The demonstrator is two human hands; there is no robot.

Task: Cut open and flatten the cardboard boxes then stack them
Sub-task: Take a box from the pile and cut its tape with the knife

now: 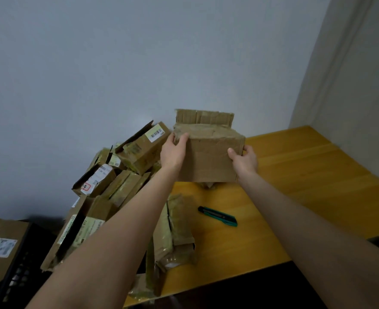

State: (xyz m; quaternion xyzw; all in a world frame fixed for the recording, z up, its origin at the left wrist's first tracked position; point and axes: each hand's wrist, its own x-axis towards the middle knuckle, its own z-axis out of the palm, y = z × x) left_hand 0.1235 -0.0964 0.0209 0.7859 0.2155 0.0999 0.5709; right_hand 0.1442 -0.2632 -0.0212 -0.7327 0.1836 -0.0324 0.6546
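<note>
— Above the far side of the yellow wooden table (306, 175), what is being held?

— One cardboard box (208, 152), lifted between both hands. The left hand (172, 152) clasps its left edge, thumb laid over the taped top corner and fingers wrapped behind. The right hand (245, 160) grips the right edge, thumb on the near face and fingers curled round the side. Both hands are pressed onto the box, neither one spread.

— Is the box closed?

— Its top is taped over and wrinkled, and one flap (204, 117) stands upright along the back edge. I cannot tell whether anything is inside; no opening faces the camera.

— Where is the cutter?

— A green utility knife (217, 216) lies flat on the table, below the held box and apart from both hands. Its blade end seems retracted, though the view is too soft to be sure.

— And the other boxes?

— A heap of cardboard boxes (117, 179) rises at the left end of the table against the white wall (117, 63). Several gape open and tilt, showing dark interiors with no visible contents; white shipping labels mark a few. A flattened, taped box (175, 230) lies on the table just right of the left forearm. At the lower left, another labelled box (1, 244) rests on a black crate (21, 275); what the crate holds is hidden.
</note>
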